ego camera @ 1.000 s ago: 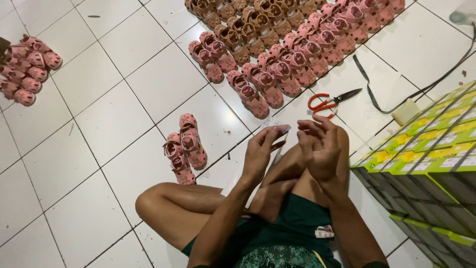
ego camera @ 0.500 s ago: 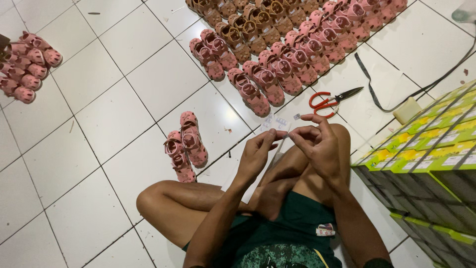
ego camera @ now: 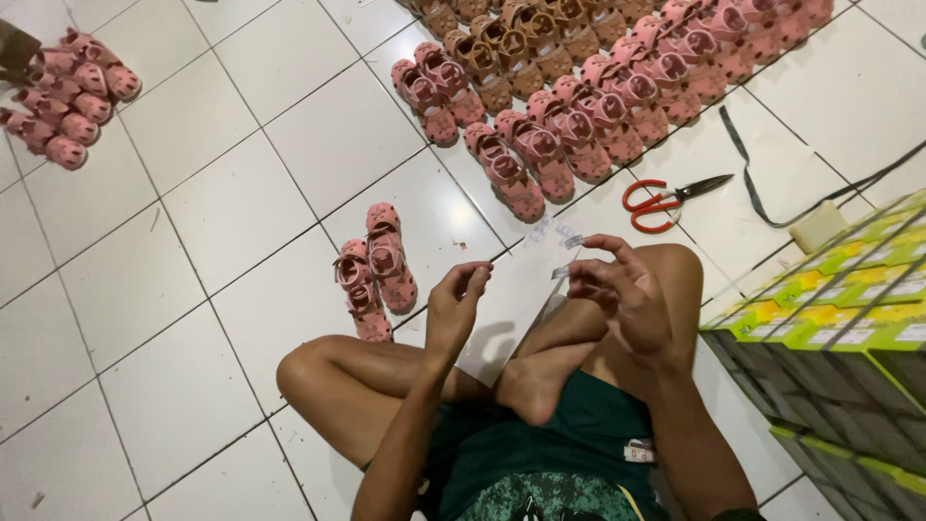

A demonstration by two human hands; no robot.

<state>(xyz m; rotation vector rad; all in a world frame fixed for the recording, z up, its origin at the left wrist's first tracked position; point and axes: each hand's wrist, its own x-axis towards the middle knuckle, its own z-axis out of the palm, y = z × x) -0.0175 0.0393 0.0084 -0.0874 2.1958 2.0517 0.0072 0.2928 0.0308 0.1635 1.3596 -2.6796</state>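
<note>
A white tiled floor (ego camera: 193, 222) fills the scene, with a person seated cross-legged on it, bare knees spread and one foot tucked in front of green shorts (ego camera: 569, 444). Along the right edge stands a stack of shoe boxes (ego camera: 839, 328) with green and yellow lids and dark sides. Across the top, rows of small pink and brown sandals (ego camera: 598, 87) run diagonally, and a smaller cluster of pink sandals (ego camera: 68, 106) lies at the far left. A single pair of pink sandals (ego camera: 376, 270) sits on the floor just beside the person's left knee. A dark strap (ego camera: 772, 183) trails over the tiles near the boxes. A white sheet (ego camera: 511, 309) is propped over the lap between both hands; the left hand (ego camera: 458, 304) steadies its left edge, fingers curled against it. Red-handled scissors (ego camera: 666, 200) lie on the floor beyond the right knee, blades shut. The right hand (ego camera: 622, 294) hovers at the sheet's upper right corner, thumb and forefinger pinched on a small sticker (ego camera: 560, 273), the other fingers spread loosely.
</note>
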